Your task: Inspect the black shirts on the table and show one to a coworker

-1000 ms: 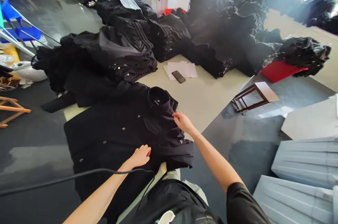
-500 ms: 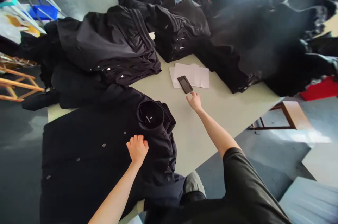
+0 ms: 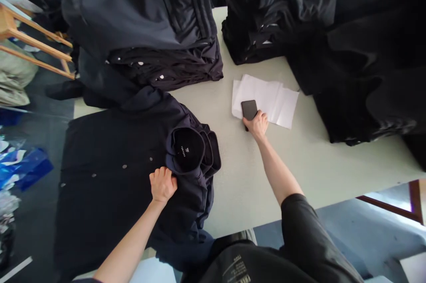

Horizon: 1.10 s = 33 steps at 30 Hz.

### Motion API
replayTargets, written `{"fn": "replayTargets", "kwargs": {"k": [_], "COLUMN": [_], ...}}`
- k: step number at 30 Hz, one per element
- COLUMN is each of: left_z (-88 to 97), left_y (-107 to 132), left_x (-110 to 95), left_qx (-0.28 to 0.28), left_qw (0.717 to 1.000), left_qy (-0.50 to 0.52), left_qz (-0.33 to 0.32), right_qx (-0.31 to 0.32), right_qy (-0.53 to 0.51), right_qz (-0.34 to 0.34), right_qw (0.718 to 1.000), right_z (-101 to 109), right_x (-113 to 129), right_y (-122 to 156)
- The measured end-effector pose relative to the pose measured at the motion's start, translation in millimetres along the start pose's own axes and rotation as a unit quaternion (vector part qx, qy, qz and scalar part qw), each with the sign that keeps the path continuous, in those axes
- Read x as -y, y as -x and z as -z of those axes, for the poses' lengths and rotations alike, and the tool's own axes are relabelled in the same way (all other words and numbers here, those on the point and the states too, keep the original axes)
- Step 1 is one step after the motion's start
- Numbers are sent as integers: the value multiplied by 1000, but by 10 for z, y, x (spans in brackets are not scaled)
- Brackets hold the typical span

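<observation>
Black glass phone (image 3: 249, 110) touches right hand (image 3: 257, 125), left hand (image 3: 163, 185) on snap-buttoned jacket (image 3: 113, 176).

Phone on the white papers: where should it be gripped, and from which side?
Grip the phone by its two long edges, coming from the near end, where the right hand covers it. It lies flat on the white papers, so a pinch at the edges with the fingers should lift it without dragging the sheets.

Black smartphone (image 3: 249, 109) on white paper (image 3: 274, 101)
</observation>
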<state>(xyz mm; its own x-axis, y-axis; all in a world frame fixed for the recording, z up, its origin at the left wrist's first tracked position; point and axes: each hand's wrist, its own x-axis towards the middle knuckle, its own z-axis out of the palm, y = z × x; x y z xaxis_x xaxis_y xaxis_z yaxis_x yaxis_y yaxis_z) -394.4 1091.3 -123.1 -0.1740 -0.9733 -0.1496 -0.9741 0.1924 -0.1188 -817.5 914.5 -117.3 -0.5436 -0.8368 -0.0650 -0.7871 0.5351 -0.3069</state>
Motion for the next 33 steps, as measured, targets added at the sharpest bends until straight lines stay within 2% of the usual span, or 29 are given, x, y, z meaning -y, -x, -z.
{"fn": "replayTargets", "kwargs": {"k": [6, 10, 12, 16, 18, 21, 26, 29, 33], "left_z": [39, 84, 91, 68, 50, 36, 56, 77, 73], "left_y": [-21, -31, -31, -25, -20, -16, -19, -23, -27], "left_x": [-44, -84, -96, -96, -95, -105, -136, -145, -131], "left_qx": [-1, 11, 14, 11, 8, 8, 14, 15, 17], "left_qw": [1000, 1000, 1000, 1000, 1000, 1000, 999, 999, 999], "left_qy": [-21, -14, -12, -15, -17, -8, 17, 11, 2], "left_qz": [0, 6, 8, 15, 21, 28, 41, 40, 39], "right_qx": [7, 43, 74, 155, 188, 189, 131, 149, 167], "right_qy": [6, -19, -50, -102, -102, -79, -70, -99, -137], "right_qz": [-4, 8, 30, 101, 130, 126, 33, 55, 108], "right_qw": [1000, 999, 996, 977, 968, 971, 988, 982, 970], "right_z": [-6, 6, 44, 129, 156, 166, 157, 228, 437], "right_x": [-27, -160, -323, -695, -786, -721, -452, -476, -634], "right_y": [729, 992, 984, 779, 678, 593, 533, 570, 652]}}
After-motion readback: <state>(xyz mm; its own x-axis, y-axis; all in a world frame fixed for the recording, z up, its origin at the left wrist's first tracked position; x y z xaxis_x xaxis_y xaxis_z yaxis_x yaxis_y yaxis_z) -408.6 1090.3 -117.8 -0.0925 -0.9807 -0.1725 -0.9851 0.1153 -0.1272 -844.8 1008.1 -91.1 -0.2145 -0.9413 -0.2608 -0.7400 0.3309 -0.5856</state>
